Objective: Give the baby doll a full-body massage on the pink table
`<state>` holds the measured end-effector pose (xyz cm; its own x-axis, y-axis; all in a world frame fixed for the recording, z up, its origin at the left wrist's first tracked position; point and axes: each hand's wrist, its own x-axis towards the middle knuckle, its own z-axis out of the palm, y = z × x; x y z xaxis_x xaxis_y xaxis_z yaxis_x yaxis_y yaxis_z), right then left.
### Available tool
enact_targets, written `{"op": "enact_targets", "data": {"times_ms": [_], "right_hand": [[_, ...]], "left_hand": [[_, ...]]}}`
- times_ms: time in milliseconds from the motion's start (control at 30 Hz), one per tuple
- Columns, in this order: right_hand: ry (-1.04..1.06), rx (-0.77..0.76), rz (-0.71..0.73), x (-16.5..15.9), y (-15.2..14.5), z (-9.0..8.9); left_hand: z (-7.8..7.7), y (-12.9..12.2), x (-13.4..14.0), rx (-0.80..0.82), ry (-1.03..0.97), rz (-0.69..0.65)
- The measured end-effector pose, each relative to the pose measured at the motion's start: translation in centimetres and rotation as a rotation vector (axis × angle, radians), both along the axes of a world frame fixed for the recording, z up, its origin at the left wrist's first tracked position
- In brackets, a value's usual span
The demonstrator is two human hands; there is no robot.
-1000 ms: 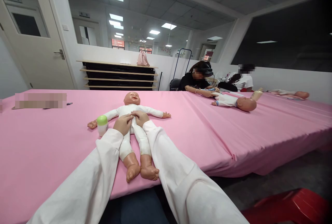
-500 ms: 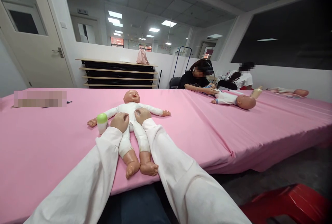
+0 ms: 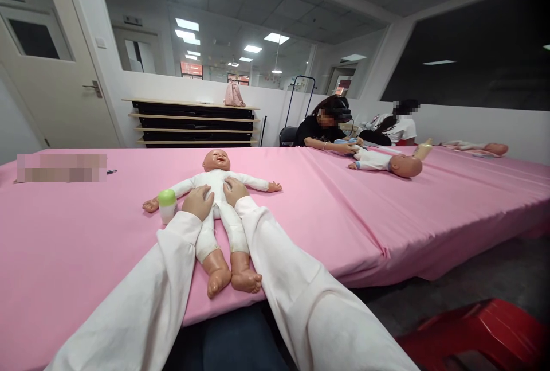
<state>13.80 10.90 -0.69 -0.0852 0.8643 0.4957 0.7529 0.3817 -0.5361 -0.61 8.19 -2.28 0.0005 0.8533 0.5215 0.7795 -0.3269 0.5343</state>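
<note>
signage (image 3: 132, 20) behind the glass (image 3: 240, 27) is too small to read. the doll (image 3: 219, 180) lies face-up on the pink cloth (image 3: 322, 216), its torso between the left hand (image 3: 197, 203) and right hand (image 3: 236, 190), both touching it, fingers loosely curved, thumbs apart from them.

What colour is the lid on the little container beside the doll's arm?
The lid is light green, seen best in the head view.

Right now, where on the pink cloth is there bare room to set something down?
Bare pink cloth lies between the near doll and the co-worker's doll. Another patch spreads left of the green-lidded bottle, below the blurred area. Crowded: the near doll's torso, with left hand and right hand there.
</note>
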Motion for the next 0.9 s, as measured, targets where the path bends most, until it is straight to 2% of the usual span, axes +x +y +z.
{"op": "enact_targets", "data": {"times_ms": [67, 133, 267, 367, 467, 567, 667, 833, 900], "right_hand": [[0.025, 0.029, -0.029, 0.1, -0.1, -0.1], [0.028, 0.077, 0.008, 0.2, 0.0, -0.3], [0.009, 0.180, 0.243, 0.6, 0.5, -0.7], [-0.022, 0.143, 0.365, 0.8, 0.9, -0.8], [-0.077, 0.051, 0.380, 0.9, 1.2, -0.6], [-0.116, -0.030, 0.309, 0.6, 1.2, -0.3], [-0.104, -0.043, 0.224, 0.4, 1.1, -0.3], [-0.003, 0.103, 0.085, 0.6, 0.7, -0.8], [0.003, 0.131, 0.097, 0.8, 0.6, -0.9]], "left_hand": [[0.2, -0.5, 0.0, 0.080, 0.031, -0.014], [0.4, -0.8, 0.0, 0.144, 0.067, -0.089], [0.6, -0.8, 0.3, 0.171, 0.089, -0.299], [0.7, -0.6, 0.4, 0.130, 0.056, -0.389], [0.6, -0.3, 0.3, 0.040, 0.002, -0.430], [0.4, 0.1, 0.3, -0.013, -0.007, -0.399], [0.3, 0.2, 0.3, -0.040, 0.023, -0.274], [0.9, -0.7, 0.3, 0.049, 0.105, -0.113], [1.2, -1.1, 0.3, 0.104, 0.166, -0.124]]}}
